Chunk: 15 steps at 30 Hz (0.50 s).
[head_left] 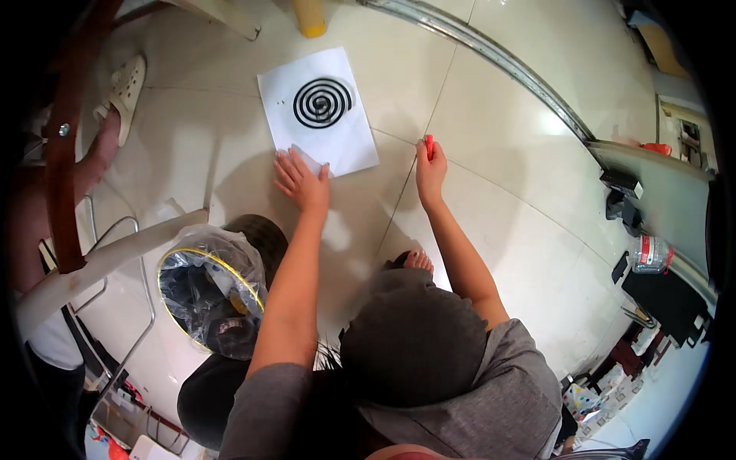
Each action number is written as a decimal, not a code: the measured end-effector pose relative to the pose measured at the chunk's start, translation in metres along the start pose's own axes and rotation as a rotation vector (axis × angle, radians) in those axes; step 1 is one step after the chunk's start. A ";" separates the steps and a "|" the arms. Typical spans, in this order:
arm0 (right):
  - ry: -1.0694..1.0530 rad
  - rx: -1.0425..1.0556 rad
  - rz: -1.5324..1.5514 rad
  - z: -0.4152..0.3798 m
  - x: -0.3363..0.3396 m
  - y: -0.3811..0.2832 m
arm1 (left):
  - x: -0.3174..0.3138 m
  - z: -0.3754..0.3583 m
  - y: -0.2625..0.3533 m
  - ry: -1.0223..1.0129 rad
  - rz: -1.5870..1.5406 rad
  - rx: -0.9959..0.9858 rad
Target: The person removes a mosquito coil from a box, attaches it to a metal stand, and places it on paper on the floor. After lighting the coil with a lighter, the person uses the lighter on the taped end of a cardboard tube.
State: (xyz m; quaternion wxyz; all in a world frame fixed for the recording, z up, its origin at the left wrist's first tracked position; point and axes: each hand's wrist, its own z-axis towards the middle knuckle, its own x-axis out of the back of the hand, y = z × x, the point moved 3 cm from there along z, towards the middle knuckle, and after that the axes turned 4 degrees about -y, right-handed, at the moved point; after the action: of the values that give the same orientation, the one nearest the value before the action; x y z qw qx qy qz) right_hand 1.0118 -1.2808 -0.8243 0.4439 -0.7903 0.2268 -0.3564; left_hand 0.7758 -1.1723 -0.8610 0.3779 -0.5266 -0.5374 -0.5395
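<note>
On the tiled floor lies a white sheet of paper (349, 150), turned slightly askew. A black spiral mosquito coil (323, 103) rests flat on its upper half, with a few tiny dark crumbs beside it. My left hand (301, 181) is spread over the paper's near left edge, fingers apart and holding nothing. To the right of the sheet, apart from it, my right hand (431, 169) is closed around a small red lighter (429, 146), whose end sticks up past the fingers. Most of the lighter is hidden in that hand.
A lined trash bin (211, 251) with a yellow rim stands by my left forearm. Another person's foot in a cream clog (126, 96) is at the left. A metal door track (506, 57) crosses the upper right. A yellow cylinder (310, 19) stands beyond the paper.
</note>
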 end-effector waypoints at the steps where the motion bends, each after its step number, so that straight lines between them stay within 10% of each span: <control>1: 0.018 0.034 0.075 0.001 0.001 -0.011 | 0.003 -0.001 0.001 0.025 -0.033 0.002; 7: -0.122 0.132 0.291 -0.001 0.009 -0.109 | 0.010 0.012 0.019 -0.102 -0.087 0.151; 10: -0.238 0.210 0.307 -0.022 0.027 -0.187 | 0.046 0.038 0.048 0.277 -0.389 0.031; 15: -0.360 0.478 0.130 -0.098 0.071 -0.314 | 0.281 0.140 0.155 0.479 -0.859 -0.333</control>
State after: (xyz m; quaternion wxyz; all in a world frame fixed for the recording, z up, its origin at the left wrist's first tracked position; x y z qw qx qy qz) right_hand 0.9961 -1.2232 -0.4930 0.6721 -0.6978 0.1042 -0.2246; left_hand 0.9048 -1.0124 -0.5771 0.1457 -0.1734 -0.5105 -0.8295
